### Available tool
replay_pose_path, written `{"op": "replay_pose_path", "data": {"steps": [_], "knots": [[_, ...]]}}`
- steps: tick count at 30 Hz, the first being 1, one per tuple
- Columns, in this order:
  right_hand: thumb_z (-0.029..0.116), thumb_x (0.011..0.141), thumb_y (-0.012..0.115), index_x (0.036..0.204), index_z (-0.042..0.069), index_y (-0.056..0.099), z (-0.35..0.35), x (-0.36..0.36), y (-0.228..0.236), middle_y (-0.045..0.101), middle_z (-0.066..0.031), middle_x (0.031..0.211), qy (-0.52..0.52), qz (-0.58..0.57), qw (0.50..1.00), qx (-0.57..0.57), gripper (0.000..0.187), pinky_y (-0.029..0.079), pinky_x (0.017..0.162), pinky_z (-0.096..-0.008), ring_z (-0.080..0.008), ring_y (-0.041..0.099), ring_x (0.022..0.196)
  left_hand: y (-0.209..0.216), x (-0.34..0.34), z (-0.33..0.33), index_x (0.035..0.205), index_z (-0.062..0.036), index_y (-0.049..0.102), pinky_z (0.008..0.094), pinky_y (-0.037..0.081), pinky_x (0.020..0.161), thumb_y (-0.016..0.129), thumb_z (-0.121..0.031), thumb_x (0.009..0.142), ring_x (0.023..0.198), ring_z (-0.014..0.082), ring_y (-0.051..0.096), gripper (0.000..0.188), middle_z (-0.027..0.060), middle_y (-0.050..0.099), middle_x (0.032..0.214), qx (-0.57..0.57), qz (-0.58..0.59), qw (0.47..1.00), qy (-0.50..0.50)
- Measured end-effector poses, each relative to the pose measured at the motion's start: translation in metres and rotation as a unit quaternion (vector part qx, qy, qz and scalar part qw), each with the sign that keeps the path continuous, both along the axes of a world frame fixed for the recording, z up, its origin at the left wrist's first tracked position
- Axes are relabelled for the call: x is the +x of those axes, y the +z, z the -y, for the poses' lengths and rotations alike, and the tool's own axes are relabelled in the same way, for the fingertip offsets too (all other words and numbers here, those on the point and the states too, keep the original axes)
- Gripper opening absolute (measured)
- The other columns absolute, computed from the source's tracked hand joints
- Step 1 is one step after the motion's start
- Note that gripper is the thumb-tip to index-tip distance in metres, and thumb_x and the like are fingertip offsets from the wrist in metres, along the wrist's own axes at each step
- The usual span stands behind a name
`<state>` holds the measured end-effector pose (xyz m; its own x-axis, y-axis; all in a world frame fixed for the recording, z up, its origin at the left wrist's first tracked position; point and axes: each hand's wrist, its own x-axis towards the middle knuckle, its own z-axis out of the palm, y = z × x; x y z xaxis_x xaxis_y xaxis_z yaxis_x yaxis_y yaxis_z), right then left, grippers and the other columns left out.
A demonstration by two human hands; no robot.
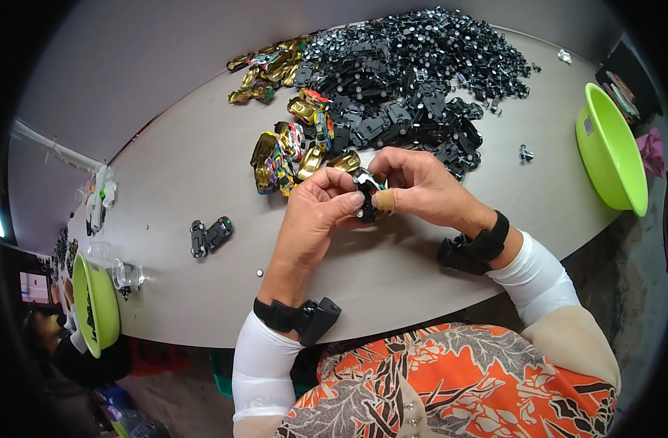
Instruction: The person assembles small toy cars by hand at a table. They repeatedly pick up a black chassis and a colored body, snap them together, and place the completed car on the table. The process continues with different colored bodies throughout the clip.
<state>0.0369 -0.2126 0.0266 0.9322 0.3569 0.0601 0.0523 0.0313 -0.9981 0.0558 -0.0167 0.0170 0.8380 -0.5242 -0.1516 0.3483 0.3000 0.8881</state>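
Note:
Over the near middle of the table, both my hands grip a small toy car [364, 210] with a black underside. My left hand [308, 215] pinches it from the left between thumb and fingers. From the other side, my right hand [432, 191] holds it, a tan wrap around the thumb. Fingers hide much of the car. Just beyond them lie several toy car bodies [274, 160], gold or brightly printed. Black car chassis [378, 124] are heaped behind, running into a big mound of small wheel and axle pieces [451, 55].
Two black cars or chassis [211, 236] lie on the table [166, 182] at left, near a clear cup [128, 274]. Green basins stand at the left [104, 306] and right [604, 153] edges. A wheel piece [525, 154] lies right of the heap. Another person [60, 332] shows at far left.

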Motion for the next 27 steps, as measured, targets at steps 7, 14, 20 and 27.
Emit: {"op": "replay_pose_path", "data": {"steps": [7, 14, 20, 27], "knots": [[0.002, 0.08, 0.065, 0.114, 0.002, 0.045, 0.004, -0.002, 0.019, 0.058, -0.008, 0.095, -0.054, -0.04, 0.99, 0.122, 0.04, 0.048, 0.046, -0.0213, -0.01, 0.059, 0.066, 0.02, -0.001, 0.0, 0.117, -0.0002, 0.051, 0.039, 0.059, 0.074, 0.064, 0.0, 0.078, 0.092, 0.0215, 0.064, 0.041, 0.0112, 0.062, 0.1, -0.101, -0.025, 0.994, 0.042], [0.004, 0.081, 0.064, 0.114, 0.001, 0.044, -0.001, -0.01, 0.021, 0.057, -0.0066, 0.096, -0.054, 0.027, 0.994, 0.089, 0.038, 0.049, 0.05, -0.0194, -0.0066, 0.059, 0.069, 0.018, -0.003, 0.001, 0.119, -0.0012, 0.049, 0.0422, 0.058, 0.078, 0.066, -0.001, 0.078, 0.099, 0.0243, 0.062, 0.044, 0.0108, 0.06, 0.106, -0.115, -0.014, 0.992, 0.053], [0.002, 0.079, 0.064, 0.113, 0.002, 0.046, -0.006, -0.015, 0.025, 0.053, -0.0008, 0.089, -0.069, 0.07, 0.994, 0.044, 0.038, 0.044, 0.051, -0.0177, -0.002, 0.051, 0.066, 0.017, -0.004, 0.001, 0.12, -0.0032, 0.05, 0.0402, 0.059, 0.076, 0.068, -0.003, 0.076, 0.094, 0.0212, 0.063, 0.047, 0.0102, 0.061, 0.106, -0.103, 0.014, 0.994, 0.04], [0.0, 0.075, 0.065, 0.107, 0.002, 0.05, -0.009, -0.016, 0.023, 0.05, -0.0007, 0.077, -0.104, 0.19, 0.972, -0.09, 0.035, 0.039, 0.049, -0.0207, -0.0039, 0.047, 0.057, 0.018, -0.006, 0.001, 0.116, 0.0006, 0.052, 0.0363, 0.058, 0.076, 0.066, 0.002, 0.077, 0.091, 0.0201, 0.064, 0.041, 0.0111, 0.061, 0.104, -0.098, 0.012, 0.995, 0.02]]}}
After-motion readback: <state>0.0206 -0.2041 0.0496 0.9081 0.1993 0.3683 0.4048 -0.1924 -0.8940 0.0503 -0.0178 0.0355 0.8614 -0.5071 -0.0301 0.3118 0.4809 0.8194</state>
